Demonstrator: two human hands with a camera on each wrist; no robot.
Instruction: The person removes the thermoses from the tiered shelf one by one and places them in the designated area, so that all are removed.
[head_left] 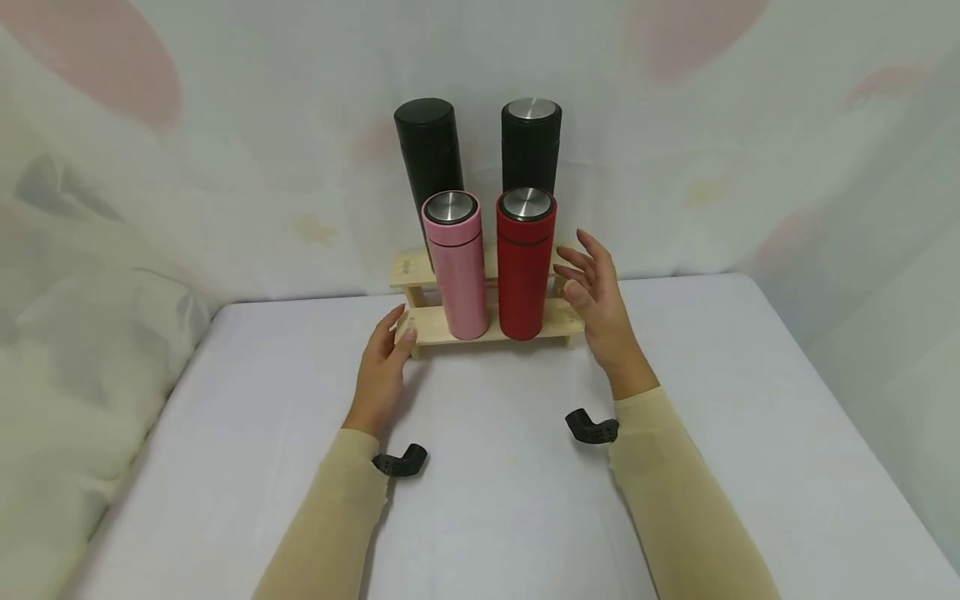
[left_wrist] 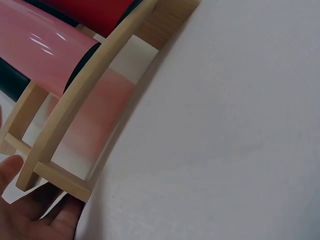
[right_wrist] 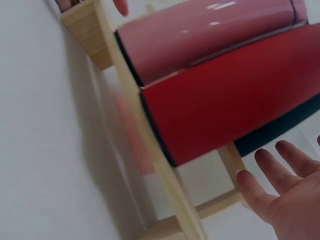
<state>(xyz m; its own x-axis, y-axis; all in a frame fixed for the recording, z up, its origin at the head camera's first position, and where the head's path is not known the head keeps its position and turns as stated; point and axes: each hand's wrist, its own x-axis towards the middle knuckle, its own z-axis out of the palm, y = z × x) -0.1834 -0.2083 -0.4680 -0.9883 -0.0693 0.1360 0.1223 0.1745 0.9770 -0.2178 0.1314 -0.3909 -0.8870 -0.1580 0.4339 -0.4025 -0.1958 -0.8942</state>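
Observation:
A two-step pale wooden rack [head_left: 480, 332] holds vacuum flasks. On its lower step stand a pink flask [head_left: 461, 283] and a red flask [head_left: 523, 279], both with silver-topped lids. Behind them, on the upper step, are a black flask with an all-black lid [head_left: 431, 154] and a black flask with a silver-topped lid [head_left: 531, 150]. My left hand [head_left: 384, 371] is at the rack's left end, its loosely bent fingers right beside the leg [left_wrist: 62, 181]. My right hand [head_left: 600, 308], fingers spread and holding nothing, hovers by the rack's right end, near the red flask.
A white-covered table [head_left: 495, 500] lies under the rack. Behind it hangs a pale curtain with pink patterns [head_left: 300, 150], and light fabric [head_left: 75, 375] borders the table at left. A black wrist mount [head_left: 401, 461] juts from each beige sleeve [head_left: 675, 483].

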